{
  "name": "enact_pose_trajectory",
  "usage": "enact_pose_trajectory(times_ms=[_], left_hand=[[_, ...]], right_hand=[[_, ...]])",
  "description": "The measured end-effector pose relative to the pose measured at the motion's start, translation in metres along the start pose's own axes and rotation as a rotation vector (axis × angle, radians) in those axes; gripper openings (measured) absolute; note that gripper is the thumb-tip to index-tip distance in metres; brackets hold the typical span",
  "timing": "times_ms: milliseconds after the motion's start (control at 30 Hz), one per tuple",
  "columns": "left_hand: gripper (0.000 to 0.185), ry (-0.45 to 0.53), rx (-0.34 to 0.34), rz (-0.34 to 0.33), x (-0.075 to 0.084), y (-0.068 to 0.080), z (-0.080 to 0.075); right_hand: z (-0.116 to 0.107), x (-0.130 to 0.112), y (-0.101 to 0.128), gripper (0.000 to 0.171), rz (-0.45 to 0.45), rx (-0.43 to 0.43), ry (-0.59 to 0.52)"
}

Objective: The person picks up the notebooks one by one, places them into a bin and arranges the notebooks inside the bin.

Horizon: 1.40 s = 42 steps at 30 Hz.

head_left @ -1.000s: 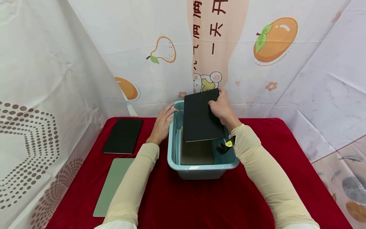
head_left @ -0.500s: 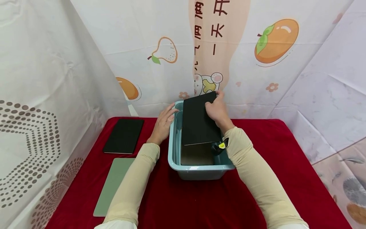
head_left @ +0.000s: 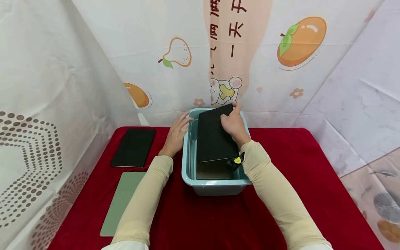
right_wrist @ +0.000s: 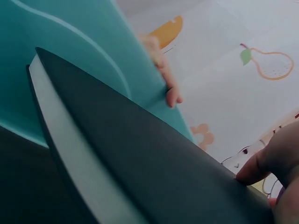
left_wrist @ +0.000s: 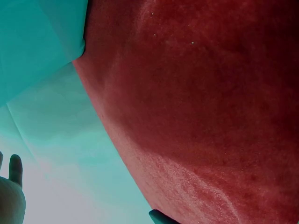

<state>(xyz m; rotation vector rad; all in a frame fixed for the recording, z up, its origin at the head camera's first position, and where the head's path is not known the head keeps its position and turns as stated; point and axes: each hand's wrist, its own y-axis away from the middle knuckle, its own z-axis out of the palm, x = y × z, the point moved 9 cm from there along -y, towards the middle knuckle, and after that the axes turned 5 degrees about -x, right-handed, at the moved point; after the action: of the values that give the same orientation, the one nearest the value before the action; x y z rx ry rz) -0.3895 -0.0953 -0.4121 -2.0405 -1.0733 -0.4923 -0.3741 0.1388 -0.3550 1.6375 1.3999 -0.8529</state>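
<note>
The black book [head_left: 215, 137] tilts into the tub [head_left: 215, 184], far edge up at 12 o'clock, near edge low over what looks like another book [head_left: 214, 170] lying inside. The right hand [head_left: 232, 123] clamps its far corner; the left hand [head_left: 176, 133], fingers relaxed, rests on the rim at 9 o'clock. Judging by this, one book is in, this one half in; a black book [head_left: 133, 147] and green board [head_left: 123, 201] wait at 8 o'clock.
</note>
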Motion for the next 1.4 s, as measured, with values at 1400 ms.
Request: enact_pose_trajectory(times_ms=[1400], left_hand=[[0.053,0.015,0.009,0.001,0.0,0.0,-0.001]], right_hand=[[0.054,0.025,0.001,0.068,0.042,-0.248,0.266]])
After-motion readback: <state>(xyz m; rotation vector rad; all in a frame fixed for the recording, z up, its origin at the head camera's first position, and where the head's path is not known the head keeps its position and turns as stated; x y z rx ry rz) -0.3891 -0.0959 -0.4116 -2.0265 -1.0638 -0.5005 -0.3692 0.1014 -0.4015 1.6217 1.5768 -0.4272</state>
